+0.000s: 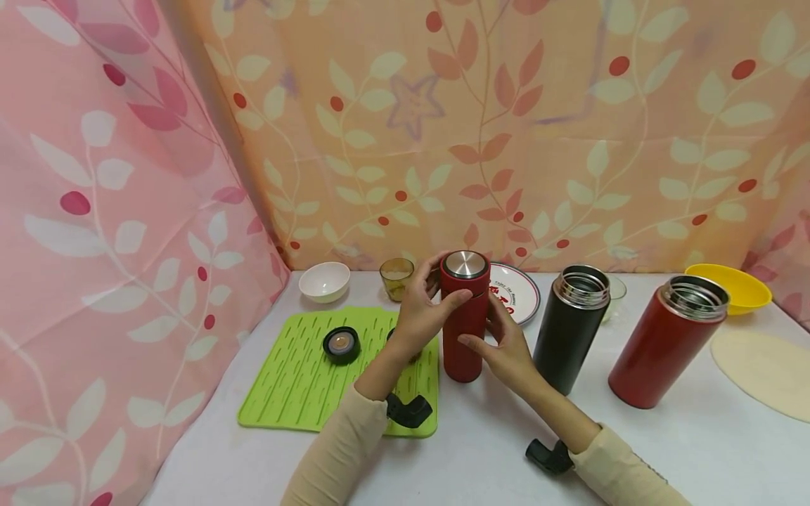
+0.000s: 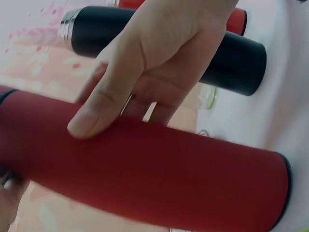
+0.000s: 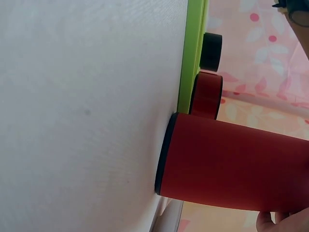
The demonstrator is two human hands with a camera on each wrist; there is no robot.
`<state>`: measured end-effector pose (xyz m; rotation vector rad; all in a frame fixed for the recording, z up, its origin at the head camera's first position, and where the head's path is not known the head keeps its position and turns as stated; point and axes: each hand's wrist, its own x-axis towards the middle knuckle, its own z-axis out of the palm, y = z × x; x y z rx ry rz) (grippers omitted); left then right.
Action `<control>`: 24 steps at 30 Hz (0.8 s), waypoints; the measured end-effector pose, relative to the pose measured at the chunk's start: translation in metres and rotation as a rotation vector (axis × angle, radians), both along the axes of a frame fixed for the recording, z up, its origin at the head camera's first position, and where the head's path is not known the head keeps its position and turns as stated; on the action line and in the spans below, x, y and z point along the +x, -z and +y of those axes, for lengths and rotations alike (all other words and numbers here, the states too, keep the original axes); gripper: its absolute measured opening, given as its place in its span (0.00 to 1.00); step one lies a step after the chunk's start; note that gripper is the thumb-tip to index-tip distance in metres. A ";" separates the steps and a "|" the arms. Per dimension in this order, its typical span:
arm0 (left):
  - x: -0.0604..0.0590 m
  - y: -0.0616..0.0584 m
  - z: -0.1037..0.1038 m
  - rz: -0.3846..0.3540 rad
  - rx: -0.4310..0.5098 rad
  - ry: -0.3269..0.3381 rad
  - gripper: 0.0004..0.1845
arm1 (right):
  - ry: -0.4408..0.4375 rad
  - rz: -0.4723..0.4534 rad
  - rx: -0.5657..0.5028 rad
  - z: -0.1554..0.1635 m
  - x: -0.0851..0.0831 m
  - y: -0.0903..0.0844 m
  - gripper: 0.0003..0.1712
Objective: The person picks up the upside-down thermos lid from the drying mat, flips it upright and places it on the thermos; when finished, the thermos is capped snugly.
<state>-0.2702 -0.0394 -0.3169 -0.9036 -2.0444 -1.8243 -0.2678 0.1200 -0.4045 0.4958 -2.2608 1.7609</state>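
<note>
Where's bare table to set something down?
Table: bare between left sleeve and right sleeve, nearer than the held flask; also right of the right sleeve, nearer than the beige mat. Green mat: free left of black lid. Crowded: from plate past black flask to yellow bowl.

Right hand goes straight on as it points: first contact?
The silver-topped red flask, which the right hand is holding. Past it, likely the left hand, though depth is hard to judge.

On the surface (image 1: 481, 450), the lidded flask (image 1: 463, 341) is between the mat (image 1: 291, 393) at left and two open flasks (image 1: 566, 344) (image 1: 661, 351) at right; behind is a plate (image 1: 524, 295).
</note>
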 end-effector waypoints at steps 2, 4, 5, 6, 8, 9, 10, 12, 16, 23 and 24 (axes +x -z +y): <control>-0.006 0.004 -0.006 -0.023 0.010 0.066 0.31 | -0.003 0.006 -0.001 0.000 0.000 0.000 0.45; -0.012 0.009 -0.011 -0.053 0.019 0.119 0.31 | -0.005 0.010 -0.001 0.000 -0.001 0.001 0.45; -0.015 0.011 -0.013 -0.065 0.025 0.142 0.31 | -0.006 0.012 0.000 0.000 -0.001 0.001 0.45; -0.017 0.014 -0.014 -0.076 0.029 0.157 0.32 | -0.005 0.011 0.003 0.000 -0.001 0.002 0.45; -0.021 0.018 -0.013 -0.069 0.027 0.143 0.34 | -0.002 0.011 0.006 0.000 0.000 0.002 0.45; -0.021 0.018 -0.011 -0.053 0.017 0.119 0.35 | 0.001 0.011 0.007 0.000 0.000 0.003 0.45; -0.021 0.019 -0.008 -0.033 0.008 0.087 0.37 | 0.004 0.011 0.010 0.000 0.000 0.003 0.45; -0.020 0.019 -0.002 -0.004 -0.001 0.010 0.41 | 0.010 0.008 0.012 -0.001 0.000 0.002 0.46; -0.018 0.019 0.006 -0.008 0.027 -0.081 0.40 | 0.011 0.019 0.014 -0.001 0.000 0.002 0.47; -0.017 0.020 0.000 -0.030 0.064 -0.002 0.32 | 0.008 0.032 0.007 -0.001 0.000 0.001 0.47; -0.018 0.020 -0.002 -0.029 0.061 0.016 0.31 | 0.005 0.036 0.005 -0.001 0.000 0.001 0.46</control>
